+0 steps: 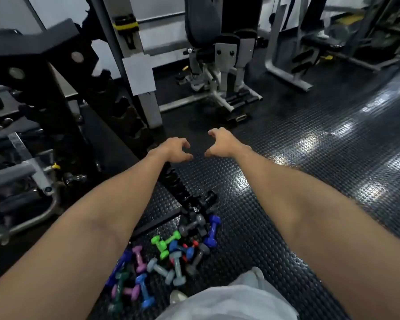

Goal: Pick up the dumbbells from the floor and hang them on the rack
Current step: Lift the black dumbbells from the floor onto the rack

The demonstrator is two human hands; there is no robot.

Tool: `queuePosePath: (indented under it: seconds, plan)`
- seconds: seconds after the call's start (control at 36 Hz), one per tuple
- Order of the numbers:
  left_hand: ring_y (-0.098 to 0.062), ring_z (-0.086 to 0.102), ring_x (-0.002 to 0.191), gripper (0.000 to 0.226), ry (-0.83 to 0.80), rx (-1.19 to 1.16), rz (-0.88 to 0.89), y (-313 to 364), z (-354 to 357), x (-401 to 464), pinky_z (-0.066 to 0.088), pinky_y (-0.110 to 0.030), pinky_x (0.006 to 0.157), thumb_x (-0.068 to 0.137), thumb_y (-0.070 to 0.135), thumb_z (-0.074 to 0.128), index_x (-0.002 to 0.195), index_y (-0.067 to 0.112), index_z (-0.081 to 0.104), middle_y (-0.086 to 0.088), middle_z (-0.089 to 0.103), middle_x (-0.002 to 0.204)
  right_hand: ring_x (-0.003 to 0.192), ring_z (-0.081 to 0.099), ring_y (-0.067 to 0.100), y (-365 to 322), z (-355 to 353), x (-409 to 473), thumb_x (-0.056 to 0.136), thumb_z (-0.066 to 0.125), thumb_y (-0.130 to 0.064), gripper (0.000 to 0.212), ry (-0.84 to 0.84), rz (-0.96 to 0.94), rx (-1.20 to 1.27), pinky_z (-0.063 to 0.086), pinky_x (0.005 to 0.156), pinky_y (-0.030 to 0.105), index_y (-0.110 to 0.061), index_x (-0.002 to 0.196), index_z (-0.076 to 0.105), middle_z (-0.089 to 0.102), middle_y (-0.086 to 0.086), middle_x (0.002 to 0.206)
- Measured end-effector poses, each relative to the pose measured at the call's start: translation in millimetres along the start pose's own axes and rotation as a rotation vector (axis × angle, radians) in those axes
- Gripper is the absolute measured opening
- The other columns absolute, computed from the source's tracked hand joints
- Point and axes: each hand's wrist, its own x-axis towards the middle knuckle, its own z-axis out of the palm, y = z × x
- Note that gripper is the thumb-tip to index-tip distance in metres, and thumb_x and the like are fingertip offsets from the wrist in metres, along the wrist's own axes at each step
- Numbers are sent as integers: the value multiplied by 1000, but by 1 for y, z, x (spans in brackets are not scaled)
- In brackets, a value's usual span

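Reaching forward over the floor, both bare arms stretch out side by side in the head view. The left hand (175,150) and the right hand (222,143) hang near each other but apart, each with fingers loosely curled and thumb spread, holding nothing.

Below and nearer than the hands, a heap of small dumbbells (166,257) lies on the studded black rubber floor (310,158). Among them a green dumbbell (165,243) lies near the middle of the heap, a blue dumbbell (213,230) at its right edge, a purple dumbbell (139,258) toward the left, and two pale grey-blue ones (169,269) touching each other on the near side. A dark grey dumbbell (192,225) lies at the far end of the heap.

Just beyond the heap a black rack (180,192) with notched slots slants up toward the left hand. A grey weight machine (219,72) stands far off, and a pale trouser leg (229,301) shows at the near edge.
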Motion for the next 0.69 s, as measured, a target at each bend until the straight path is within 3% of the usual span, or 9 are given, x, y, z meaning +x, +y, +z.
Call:
queuePosePath:
  seconds: [0.14,0.31,0.42,0.53,0.64,0.69]
  plan:
    - [-23,48,130,60,-19,-69,-64,14,18,3,43,-40,107,90,49,65,141,21,49,-4,50,143,129,48,27,17,-3,-3,67,86,-37,94,-24,-2,-29,47,104,48,-20,147,40,42,5,142]
    - [-23,52,126,55,14,-250,-180,47,61,20,42,-32,97,90,50,65,135,22,53,-3,55,139,114,57,24,64,-13,3,72,85,-33,65,-96,-43,-89,51,98,43,-22,129,56,53,5,130]
    - [-23,53,123,55,-43,-334,-280,68,103,25,41,-29,91,90,48,66,135,20,53,-4,55,137,115,57,23,106,-15,5,75,83,-30,62,-170,-56,-104,51,98,42,-23,130,56,53,3,129]
    - [-24,54,122,52,-33,-446,-397,82,141,31,44,-31,95,90,45,67,133,17,55,-6,56,136,118,54,24,143,-14,14,77,82,-27,64,-255,-82,-101,50,99,40,-21,134,53,50,4,134]
    - [-22,56,113,46,-30,-513,-477,91,171,37,40,-27,85,92,42,66,128,15,57,-6,58,132,119,54,23,169,-5,27,80,79,-21,64,-318,-107,-87,49,93,33,-20,137,51,49,5,138]
    - [-23,56,117,47,-31,-522,-520,91,180,44,40,-26,85,92,42,65,129,15,56,-6,58,132,121,52,23,173,2,38,79,78,-20,65,-361,-121,-95,49,97,34,-20,138,50,47,5,139]
